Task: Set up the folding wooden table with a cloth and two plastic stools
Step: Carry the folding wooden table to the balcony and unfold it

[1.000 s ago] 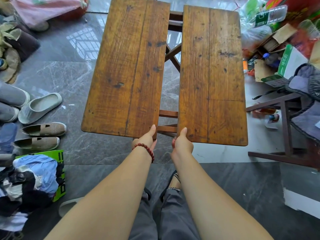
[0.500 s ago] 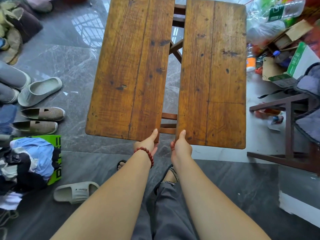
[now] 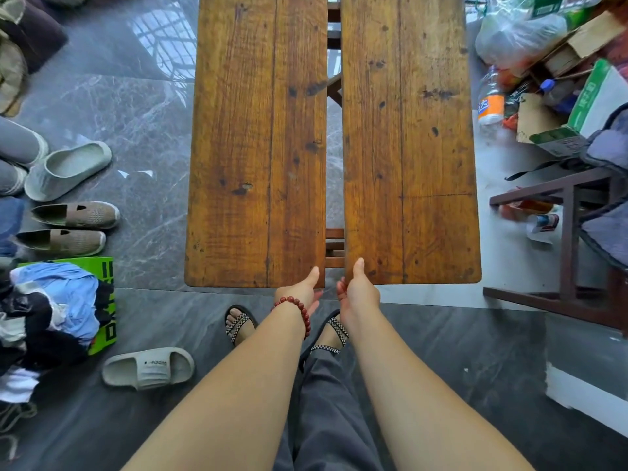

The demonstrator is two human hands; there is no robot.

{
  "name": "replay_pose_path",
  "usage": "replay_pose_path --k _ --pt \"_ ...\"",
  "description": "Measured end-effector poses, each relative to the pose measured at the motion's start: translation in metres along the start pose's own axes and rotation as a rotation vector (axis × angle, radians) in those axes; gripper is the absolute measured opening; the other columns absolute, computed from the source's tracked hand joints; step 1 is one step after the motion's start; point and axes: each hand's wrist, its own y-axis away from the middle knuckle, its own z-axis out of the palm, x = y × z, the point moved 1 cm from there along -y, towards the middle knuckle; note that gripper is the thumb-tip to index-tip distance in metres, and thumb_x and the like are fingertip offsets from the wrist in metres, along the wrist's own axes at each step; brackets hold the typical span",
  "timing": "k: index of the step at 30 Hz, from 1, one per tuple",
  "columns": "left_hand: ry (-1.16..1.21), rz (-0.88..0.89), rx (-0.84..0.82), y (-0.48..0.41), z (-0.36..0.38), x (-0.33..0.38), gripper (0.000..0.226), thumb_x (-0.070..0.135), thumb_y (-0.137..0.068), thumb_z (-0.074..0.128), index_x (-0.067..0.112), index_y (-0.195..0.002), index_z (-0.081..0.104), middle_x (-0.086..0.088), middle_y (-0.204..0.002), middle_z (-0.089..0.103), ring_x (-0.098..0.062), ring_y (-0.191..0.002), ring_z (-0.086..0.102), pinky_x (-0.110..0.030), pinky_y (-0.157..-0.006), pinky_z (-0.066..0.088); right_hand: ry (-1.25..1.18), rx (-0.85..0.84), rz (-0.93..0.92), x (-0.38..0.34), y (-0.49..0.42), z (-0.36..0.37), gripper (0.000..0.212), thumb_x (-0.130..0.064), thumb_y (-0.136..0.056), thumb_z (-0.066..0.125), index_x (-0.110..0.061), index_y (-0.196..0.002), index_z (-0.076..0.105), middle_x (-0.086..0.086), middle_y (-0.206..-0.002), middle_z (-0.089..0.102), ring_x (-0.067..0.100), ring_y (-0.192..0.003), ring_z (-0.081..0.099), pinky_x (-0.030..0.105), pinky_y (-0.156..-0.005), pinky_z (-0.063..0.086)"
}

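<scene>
Grey marble floor (image 3: pixel 142 107), clutter both sides. Centre: table (image 3: pixel 238 215), top in two halves, L leaf (image 3: pixel 258 113) and R leaf (image 3: pixel 407 130). Side by side, long axes running straight away from body. Narrow gap between, frame rails (image 3: pixel 334 248) showing through.

L hand (image 3: pixel 299 294), bead bracelet at wrist: thumb on top of L leaf at near inner corner, fingers (image 3: pixel 316 296) tucked under edge, gripping. R hand (image 3: pixel 358 290) mirrored on R leaf: thumb on top, fingers (image 3: pixel 341 286) curled round inner corner, gripping too. Hands just beside each other, one each side of gap, each nearest own leaf.

Prob. next: shut gap, so leaves to go sideways toward centre, across long axis, not along it. No cloth, no stools in view.

Writing:
- Bottle (image 3: pixel 489 100) R of table: orange label, white characters, unreadable.
- Green carton (image 3: pixel 591 107): characters down side, too blurred.
- Slipper (image 3: pixel 149 367) by L foot: small dark print on strap, too small to read.
- Green bag (image 3: pixel 105 300) at L: big black letters, partly under clothes, illegible.
</scene>
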Motion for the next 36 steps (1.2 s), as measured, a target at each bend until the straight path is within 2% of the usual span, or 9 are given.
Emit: replay_pose_path --k 2,4,7,13,16,18,23,29,36 --pt "-0.008 -0.018 -0.021 0.002 0.003 0.0 0.049 0.027 -0.084 0.069 -0.001 -0.121 0.051 -0.014 -0.117 0.061 -0.016 -0.093 0.063 -0.026 -0.08 0.051 -0.005 -0.029 0.011 0.0 -0.002 0.0 0.044 -0.045 -0.09 0.058 -0.008 -0.112 0.052 0.002 -0.081 0.057 0.013 -0.071 0.057 0.024 -0.068 0.05" --pt "-0.006 -0.033 -0.043 0.004 0.009 -0.001 0.048 0.027 -0.086 0.066 -0.001 -0.122 0.05 -0.011 -0.109 0.061 -0.016 -0.091 0.062 -0.026 -0.077 0.052 0.034 -0.046 0.01 0.003 -0.005 0.0 0.044 -0.044 -0.091 0.057 -0.008 -0.115 0.053 0.002 -0.086 0.059 0.015 -0.08 0.06 0.029 -0.083 0.051" --pt "-0.002 -0.041 -0.047 0.005 0.015 -0.001 0.052 0.027 -0.087 0.066 -0.002 -0.125 0.047 -0.01 -0.104 0.058 -0.016 -0.091 0.062 -0.027 -0.08 0.052 0.188 -0.013 0.013 0.006 -0.01 0.001 0.063 -0.054 -0.088 0.054 -0.004 -0.127 0.05 0.011 -0.122 0.06 0.026 -0.11 0.058 0.04 -0.101 0.045" --pt "-0.014 -0.052 -0.03 -0.002 0.012 -0.007 0.053 0.033 -0.089 0.061 -0.001 -0.126 0.046 -0.008 -0.092 0.057 -0.018 -0.095 0.062 -0.028 -0.084 0.053 0.23 -0.001 0.032 0.014 -0.012 -0.001 0.07 -0.058 -0.088 0.05 -0.004 -0.133 0.045 0.014 -0.136 0.051 0.031 -0.122 0.051 0.043 -0.105 0.041" --pt "0.012 -0.05 -0.01 -0.009 0.008 -0.011 0.054 0.037 -0.09 0.059 -0.001 -0.126 0.046 -0.016 -0.118 0.06 -0.021 -0.108 0.061 -0.026 -0.085 0.051 0.199 -0.012 0.055 0.021 -0.012 -0.001 0.065 -0.054 -0.09 0.051 -0.002 -0.129 0.048 0.015 -0.131 0.054 0.031 -0.119 0.053 0.043 -0.103 0.043" --pt "0.017 -0.041 0.002 -0.011 0.004 -0.013 0.051 0.036 -0.09 0.058 -0.001 -0.124 0.048 -0.018 -0.124 0.059 -0.023 -0.112 0.06 -0.026 -0.084 0.05 0.162 -0.027 0.066 0.026 -0.011 0.0 0.062 -0.051 -0.09 0.053 -0.002 -0.128 0.049 0.015 -0.127 0.055 0.031 -0.115 0.055 0.042 -0.101 0.046" --pt "0.017 -0.032 0.024 -0.017 -0.007 -0.016 0.04 0.033 -0.091 0.059 0.0 -0.114 0.053 -0.019 -0.12 0.061 -0.025 -0.109 0.061 -0.027 -0.085 0.049 0.076 -0.053 0.099 0.036 -0.004 0.005 0.061 -0.047 -0.091 0.055 -0.001 -0.129 0.048 0.015 -0.129 0.054 0.028 -0.112 0.056 0.035 -0.094 0.048" --pt "0.072 -0.079 -0.007 -0.018 -0.008 -0.016 0.048 0.026 -0.093 0.057 -0.004 -0.128 0.046 -0.022 -0.128 0.056 -0.026 -0.118 0.056 -0.028 -0.089 0.047 0.023 -0.057 0.174 0.032 0.002 0.006 0.054 -0.037 -0.093 0.056 0.003 -0.128 0.048 0.017 -0.129 0.056 0.026 -0.115 0.058 0.028 -0.083 0.046" --pt "0.06 -0.131 -0.011 -0.027 -0.015 -0.018 0.05 0.025 -0.093 0.058 -0.007 -0.129 0.044 -0.021 -0.129 0.055 -0.023 -0.114 0.058 -0.024 -0.079 0.05 0.125 -0.036 0.184 0.033 0.008 0.002 0.045 -0.031 -0.094 0.057 0.001 -0.126 0.052 0.016 -0.126 0.059 0.026 -0.108 0.058 0.029 -0.076 0.043"
